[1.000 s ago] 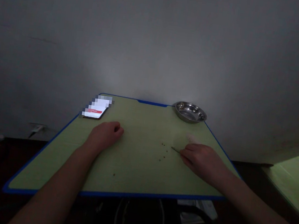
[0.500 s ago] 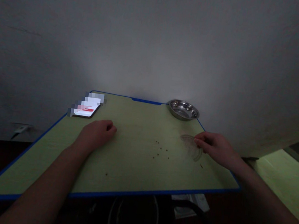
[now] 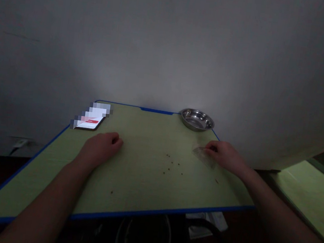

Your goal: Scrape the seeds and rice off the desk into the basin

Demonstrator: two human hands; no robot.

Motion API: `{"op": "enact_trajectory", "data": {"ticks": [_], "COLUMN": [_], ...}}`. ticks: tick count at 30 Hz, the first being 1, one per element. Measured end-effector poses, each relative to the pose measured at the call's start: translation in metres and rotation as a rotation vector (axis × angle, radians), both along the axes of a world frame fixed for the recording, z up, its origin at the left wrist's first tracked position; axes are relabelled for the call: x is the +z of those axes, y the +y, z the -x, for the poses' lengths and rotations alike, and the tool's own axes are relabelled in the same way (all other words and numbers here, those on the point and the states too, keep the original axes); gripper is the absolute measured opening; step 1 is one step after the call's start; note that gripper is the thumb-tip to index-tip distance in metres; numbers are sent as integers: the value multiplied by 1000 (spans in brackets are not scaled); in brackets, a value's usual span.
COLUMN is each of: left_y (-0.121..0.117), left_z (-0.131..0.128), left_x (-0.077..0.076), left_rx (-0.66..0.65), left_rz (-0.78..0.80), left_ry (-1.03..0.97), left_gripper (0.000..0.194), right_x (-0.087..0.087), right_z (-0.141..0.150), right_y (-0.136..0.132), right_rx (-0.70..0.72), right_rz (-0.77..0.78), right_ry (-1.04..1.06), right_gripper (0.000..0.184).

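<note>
My left hand (image 3: 102, 147) rests on the pale green table (image 3: 138, 189) in a loose fist, with nothing showing in it. On the right, my right hand (image 3: 224, 155) pinches the edge of a clear protractor (image 3: 204, 157), a see-through plate with a curved, marked rim. The protractor is tilted and partly blurred, and the fingers cover one side of it. Several small dark bits (image 3: 172, 162) lie scattered on the table between my hands. A thin dark sliver (image 3: 216, 181) lies just in front of my right hand.
A shiny steel bowl (image 3: 196, 120) stands at the table's back right corner. A phone (image 3: 91, 118) with its screen lit lies at the back left. The table has a blue edge and meets a grey wall (image 3: 164, 51). Below its front edge is a dark round object (image 3: 144, 237).
My right hand has turned and shifted slightly left, and the protractor in it is seen at a narrower angle. My left hand stays in a fist. The whole view has shifted a little.
</note>
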State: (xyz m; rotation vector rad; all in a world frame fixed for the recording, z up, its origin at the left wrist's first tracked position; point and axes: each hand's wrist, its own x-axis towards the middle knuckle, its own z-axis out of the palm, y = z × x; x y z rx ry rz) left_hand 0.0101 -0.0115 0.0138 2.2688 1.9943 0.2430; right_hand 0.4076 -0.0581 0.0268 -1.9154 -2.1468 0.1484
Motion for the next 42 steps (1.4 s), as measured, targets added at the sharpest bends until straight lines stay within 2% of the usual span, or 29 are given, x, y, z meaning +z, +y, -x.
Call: {"op": "enact_trajectory", "data": {"ticks": [3, 6, 10, 15, 18, 22, 31, 42], "left_y": [0, -1, -3, -3, -3, -2, -2, -2], "left_z": [0, -1, -3, -3, -2, -2, -1, -1], "left_x": [0, 1, 3, 2, 0, -1, -3, -5], "left_rx": [-2, -1, -7, -2, -9, -15, -14, -27], "left_rz": [-8, -9, -3, -17, -26, -31, -44, -55], "left_ry": [6, 6, 9, 26, 27, 28, 16, 25], "left_gripper": [31, 31, 30, 30, 32, 31, 29, 31], "right_x": [4, 8, 10, 4, 0, -2, -1, -2], "right_z": [-1, 9, 38, 74, 86, 92, 85, 90], "right_y": [3, -5, -26, -48, -61, -75, -57, -60], "right_rx": [-21, 10, 126, 275, 349, 408, 333, 420], "right_rz": [-29, -79, -144, -248, -258, -252, -220, -255], "right_ry": [-57, -90, -163, -353, -399, -350, -238, -283], "right_gripper": [18, 18, 18, 21, 22, 21, 19, 24]}}
